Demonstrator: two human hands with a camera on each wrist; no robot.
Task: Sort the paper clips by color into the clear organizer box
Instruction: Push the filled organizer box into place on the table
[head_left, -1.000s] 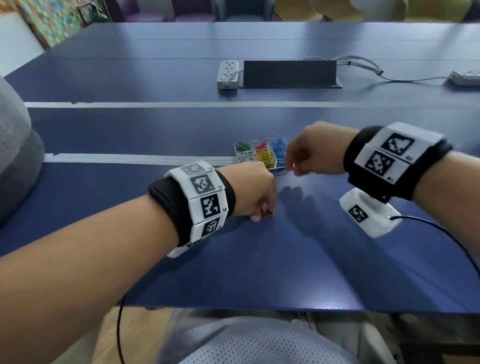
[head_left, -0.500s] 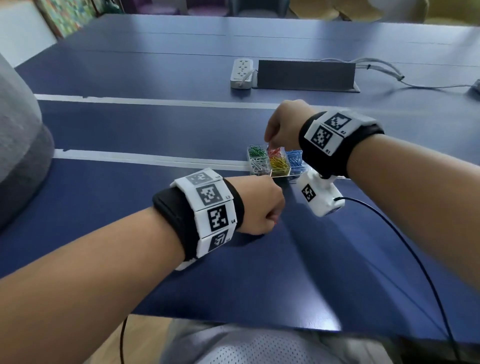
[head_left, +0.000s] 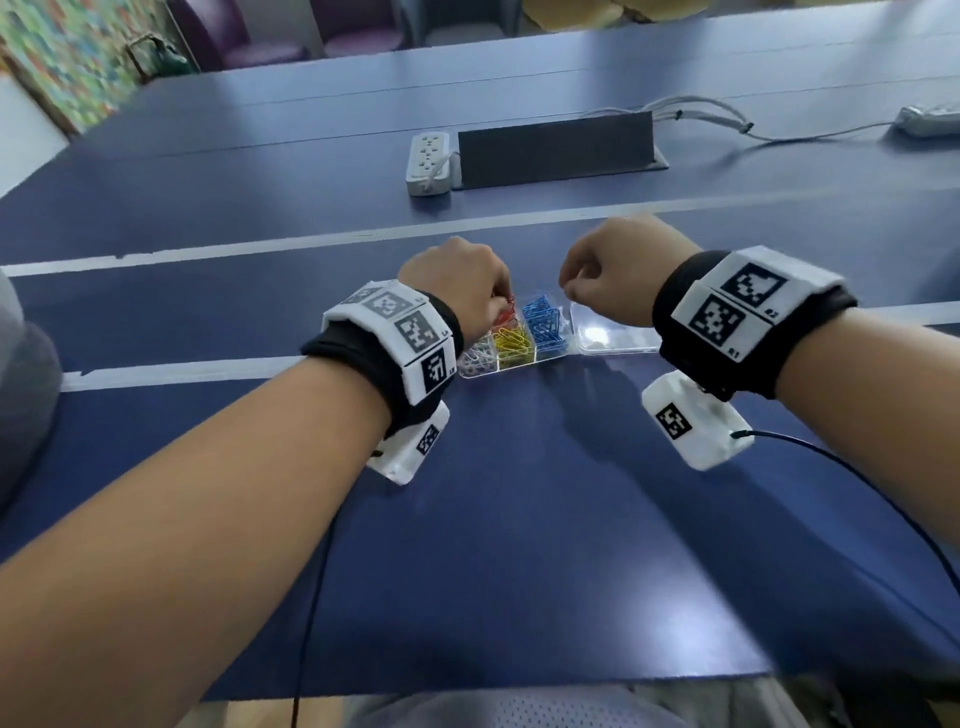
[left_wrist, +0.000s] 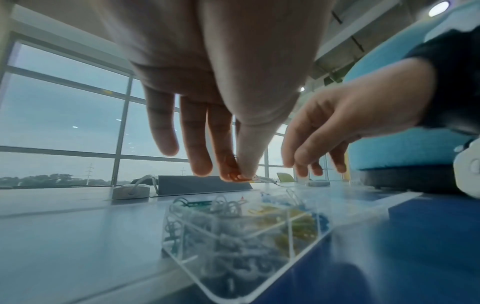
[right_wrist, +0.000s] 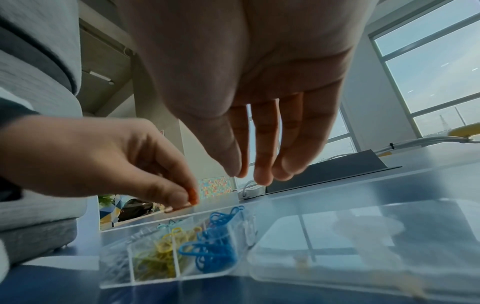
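Note:
The clear organizer box lies mid-table, its lid open flat to the right. Its compartments hold red clips, blue clips, yellow clips and pale clips. My left hand hovers over the red compartment and pinches a red paper clip between thumb and fingers. From the right wrist the same clip shows just above the box. My right hand hangs above the lid, its fingers loose and holding nothing.
A white power strip and a dark raised cable flap sit farther back, with cables and a second strip at the far right. A grey padded object stands at the left edge. Wrist-camera cords trail over the blue table.
My left hand rose from the table in front of the box, carrying the red clip over the red compartment. The right hand shifted from above the compartments to the right, over the lid.

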